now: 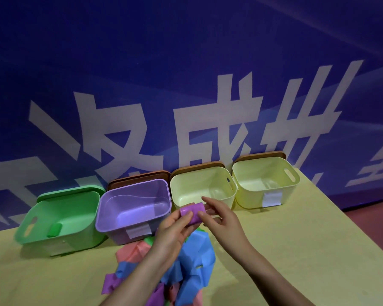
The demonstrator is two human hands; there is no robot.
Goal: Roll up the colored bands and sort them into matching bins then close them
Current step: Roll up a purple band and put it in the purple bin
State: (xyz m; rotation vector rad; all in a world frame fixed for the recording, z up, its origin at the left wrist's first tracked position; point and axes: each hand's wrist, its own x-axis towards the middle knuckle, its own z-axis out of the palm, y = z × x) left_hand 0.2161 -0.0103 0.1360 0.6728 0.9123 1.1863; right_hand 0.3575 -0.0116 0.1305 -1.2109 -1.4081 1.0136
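Note:
A rolled purple band [192, 212] is held up in front of the bins, between both hands. My left hand [175, 228] grips its left end, thumb on top. My right hand [219, 214] pinches its right end with the fingertips. Below the hands lies a pile of loose bands [192, 259] in blue, pink, purple and green. The green bin [40, 236] at the left holds one rolled green band [54, 229]. To its right stands the purple bin [111, 217], with nothing in it. Two pale yellow bins [181, 186] [294, 191] follow to the right.
The bins stand in a row on a yellow table [296, 250] against a blue wall with white characters. A green lid [75, 191] and brown lids [139, 176] lean behind the bins. White labels mark the bin fronts. The table's right edge runs diagonally.

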